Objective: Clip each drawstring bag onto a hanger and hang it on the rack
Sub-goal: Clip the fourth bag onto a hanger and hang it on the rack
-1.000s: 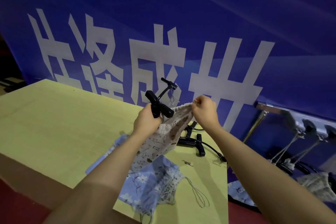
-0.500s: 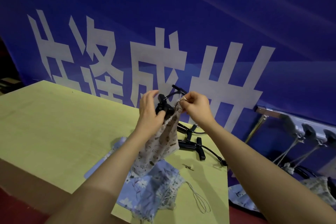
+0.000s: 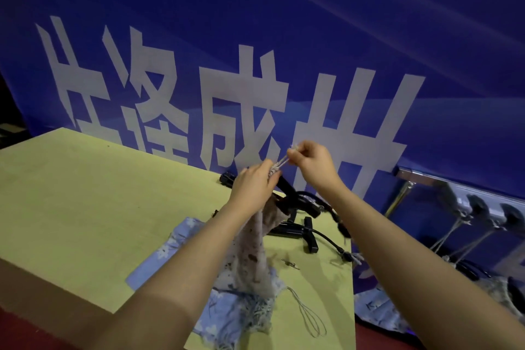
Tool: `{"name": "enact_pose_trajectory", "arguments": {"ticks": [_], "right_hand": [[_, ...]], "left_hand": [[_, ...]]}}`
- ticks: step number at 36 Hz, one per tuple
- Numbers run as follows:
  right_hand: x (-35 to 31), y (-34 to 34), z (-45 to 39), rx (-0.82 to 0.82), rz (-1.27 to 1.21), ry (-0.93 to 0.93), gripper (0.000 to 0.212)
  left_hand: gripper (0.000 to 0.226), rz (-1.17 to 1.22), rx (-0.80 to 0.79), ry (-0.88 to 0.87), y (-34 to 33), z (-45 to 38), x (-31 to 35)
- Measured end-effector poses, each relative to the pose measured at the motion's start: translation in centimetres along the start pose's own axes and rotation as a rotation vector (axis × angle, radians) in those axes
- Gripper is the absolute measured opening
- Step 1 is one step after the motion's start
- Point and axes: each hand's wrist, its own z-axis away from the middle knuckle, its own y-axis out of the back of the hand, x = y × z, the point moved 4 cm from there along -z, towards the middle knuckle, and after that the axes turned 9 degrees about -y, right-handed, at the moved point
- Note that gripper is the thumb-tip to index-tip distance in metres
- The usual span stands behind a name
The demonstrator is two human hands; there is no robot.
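- The pale yellow-green wooden desk carries the work; near its far right corner lie spare black plastic clip hangers, and toward its near right edge a blue floral drawstring bag lies flat, not yet clipped
- The chrome metal rack stands off the desk's right edge, well apart from both hands; bags already on hangers seem to hang from it, though that corner is dim
- The beige patterned drawstring bag hangs above the desk's right half, its bottom trailing onto the blue bag; its gathered top is bunched in the left hand, which grips it together with a black hanger; whether the clip has bitten the cloth is hidden by the fingers
- The right hand, just beside and slightly above the left, pinches the bag's pale cord between thumb and fingers; the cord runs taut from the bag's mouth
- Judged step: cinching the mouth and seating it in the clip; next the clip must close on the gathered cloth, then the hanger goes right to the rack; a loose bite could let the bag slip
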Motion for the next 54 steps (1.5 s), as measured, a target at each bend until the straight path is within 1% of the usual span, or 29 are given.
{"name": "enact_pose_trajectory", "arguments": {"ticks": [4,6,12,15,18,21,23,27,30,33,35,41,44,50,54], "right_hand": [[0.3,1.5,-0.4,0.074,-0.221,-0.100,0.018],[0.2,1.9,-0.7,0.101,-0.315,-0.129,0.019],[-0.9,0.7,-0.2,0.026,-0.656,-0.171,0.024],[-1.4,0.3,0.0,0.001,-0.665,-0.208,0.023],[-1.9,0.1,0.2,-0.046,-0.675,-0.236,0.023],[-2.4,0.2,0.4,-0.081,-0.717,-0.241,0.030],[-2.9,0.3,0.4,-0.094,-0.799,-0.227,0.034],[-4.0,1.0,0.2,-0.095,-0.921,-0.174,0.036],[-4.3,1.5,-0.1,-0.085,-0.950,-0.142,0.037],[-4.5,1.8,0.0,-0.073,-0.964,-0.130,0.037],[-4.7,2.2,0.1,-0.063,-0.986,-0.130,0.036],[-4.9,3.1,0.4,-0.039,-0.994,-0.102,0.035],[-5.2,3.5,0.7,-0.034,-0.994,-0.075,0.035],[-9.1,6.6,0.5,-0.021,-1.021,0.084,0.038],[-10.6,8.7,0.6,0.005,-1.037,0.144,0.038]], "left_hand": [[0.021,0.003,-0.016,0.002,-0.7,0.3,-0.3],[0.022,0.020,-0.016,-0.001,-0.9,0.5,-0.2],[0.030,0.013,-0.019,-0.008,-0.5,0.0,0.5],[0.034,0.028,-0.047,0.006,-0.3,-0.1,0.8],[0.033,0.060,-0.123,0.046,-0.7,-0.1,0.9],[0.033,0.050,-0.199,0.060,-2.0,-0.3,0.6],[0.033,0.026,-0.232,0.062,-2.6,-0.3,0.6],[0.027,0.068,-0.236,0.188,-2.7,0.1,0.7],[0.025,0.030,-0.241,0.203,-2.8,-0.3,0.7],[0.033,-0.072,-0.289,0.175,-3.0,-0.9,0.9],[0.033,-0.151,-0.308,0.150,-3.1,-1.1,1.3],[0.033,-0.227,-0.290,0.145,-2.9,-1.0,1.7],[0.039,-0.266,-0.277,0.126,-2.8,-1.4,2.4],[0.037,-0.321,-0.089,-0.022,0.7,-4.3,5.9],[0.037,-0.351,-0.080,-0.067,1.6,-6.6,8.0]]}}
